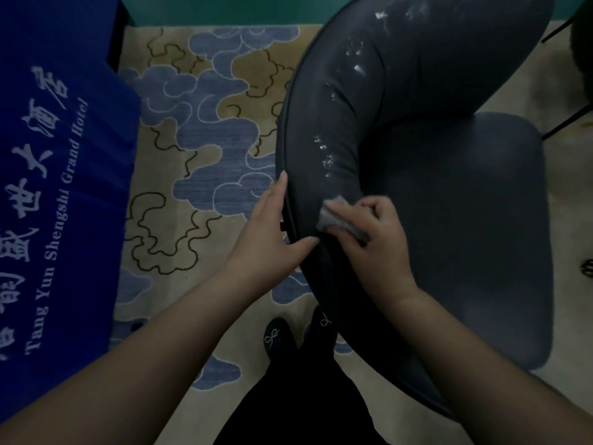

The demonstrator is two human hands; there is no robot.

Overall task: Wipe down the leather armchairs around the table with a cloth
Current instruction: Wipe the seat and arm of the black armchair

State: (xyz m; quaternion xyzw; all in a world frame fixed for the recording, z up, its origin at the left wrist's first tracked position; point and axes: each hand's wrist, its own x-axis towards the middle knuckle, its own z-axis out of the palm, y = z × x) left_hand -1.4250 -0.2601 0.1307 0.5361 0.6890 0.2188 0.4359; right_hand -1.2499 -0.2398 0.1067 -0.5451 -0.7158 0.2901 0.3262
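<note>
Armchair (417,175) stands just ahead and to the right, its curved backrest running away from the hands toward the top of the view, white specks dotting that stretch. Right hand (372,239) is nearer the work, fingers curled round a grey cloth (337,216) pressed on the backrest. Left hand (272,229) lies spread flat on the outer rim, steadying.

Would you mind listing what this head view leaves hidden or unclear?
- Cloth: mostly covered by the right hand.
- Armchair: legs hidden under the seat; back cut off by the top edge.
- Blue cover: lettering cut off at the left edge.
- White flecks on the armrest: too blurred to identify.
</note>
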